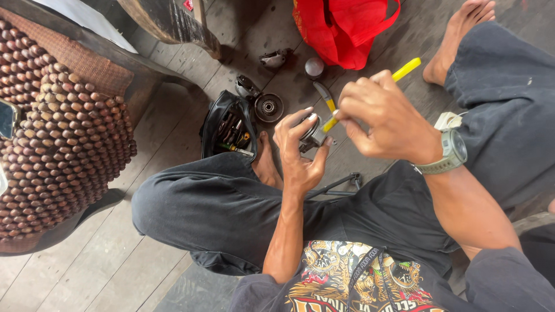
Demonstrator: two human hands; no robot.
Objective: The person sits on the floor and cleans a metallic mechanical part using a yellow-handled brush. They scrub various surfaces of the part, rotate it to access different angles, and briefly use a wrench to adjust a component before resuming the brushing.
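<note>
While we look down from the head view, our left hand cups a small dark metal part above our lap. Our right hand, just beside it, grips a yellow-handled tool whose tip touches the part.

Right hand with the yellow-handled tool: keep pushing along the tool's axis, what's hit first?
The right hand drives the yellow-handled tool down-left. Its tip already seems to meet the small dark metal part held by the left hand. Depth is unclear, so contact isn't certain.
</note>
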